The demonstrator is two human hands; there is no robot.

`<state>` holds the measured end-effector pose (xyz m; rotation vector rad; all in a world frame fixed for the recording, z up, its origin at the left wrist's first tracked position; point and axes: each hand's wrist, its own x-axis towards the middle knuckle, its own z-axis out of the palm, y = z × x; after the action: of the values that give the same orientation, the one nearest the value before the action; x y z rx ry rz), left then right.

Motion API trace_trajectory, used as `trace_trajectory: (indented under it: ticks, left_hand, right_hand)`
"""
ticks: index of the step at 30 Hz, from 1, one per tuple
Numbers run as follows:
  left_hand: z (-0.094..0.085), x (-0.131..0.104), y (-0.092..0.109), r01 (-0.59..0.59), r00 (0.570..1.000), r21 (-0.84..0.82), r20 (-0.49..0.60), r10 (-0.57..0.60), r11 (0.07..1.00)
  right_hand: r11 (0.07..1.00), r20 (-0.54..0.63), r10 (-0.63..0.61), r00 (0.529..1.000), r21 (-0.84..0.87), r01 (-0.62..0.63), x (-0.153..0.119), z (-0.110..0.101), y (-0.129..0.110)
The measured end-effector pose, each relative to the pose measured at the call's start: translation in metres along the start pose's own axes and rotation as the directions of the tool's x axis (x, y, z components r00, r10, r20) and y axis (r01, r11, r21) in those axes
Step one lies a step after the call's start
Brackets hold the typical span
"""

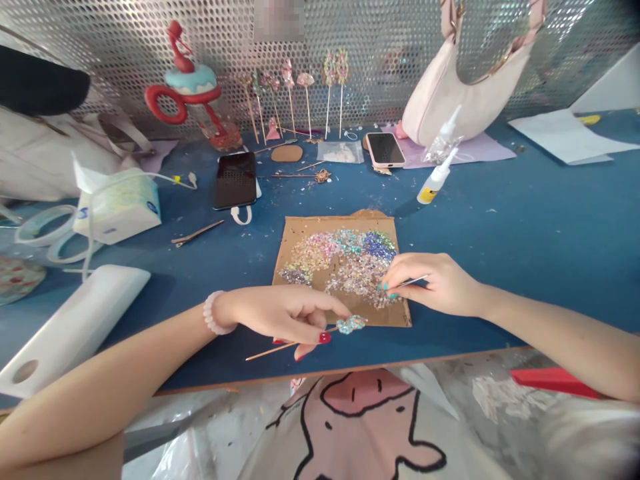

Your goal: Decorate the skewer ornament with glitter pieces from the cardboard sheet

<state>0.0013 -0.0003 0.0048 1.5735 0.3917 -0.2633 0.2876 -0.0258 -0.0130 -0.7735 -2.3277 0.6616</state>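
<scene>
My left hand (293, 317) is closed around a thin wooden stick (263, 352) tipped with a small piece covered in turquoise and pinkish rhinestones (351, 325). That piece is over the near edge of a cardboard sheet (320, 223). My right hand (440, 283) pinches slim metal tweezers (414, 281), their tips down among the loose rhinestones (355, 273) at the cardboard's right side. The stones lie in patches of yellow, pink, turquoise, blue and clear. Whether the tweezers hold a stone is too small to tell.
A glue bottle (434, 183) stands behind the cardboard on the right. Two phones (236, 180) lie farther back. Tweezers (197, 233) and a tissue pack (120, 207) are on the left. Several decorated sticks (290, 93) stand by the mesh wall, near a pink handbag (465, 100).
</scene>
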Motion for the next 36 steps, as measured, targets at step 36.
trace_trajectory:
  ticks: [36]
  left_hand:
    - [0.0008,-0.0004,-0.0018,-0.027,1.000,-0.016,-0.009,0.027,1.000]
  right_hand:
    - [1.000,0.021,0.005,1.000,0.023,-0.006,-0.0019,0.0008,-0.0003]
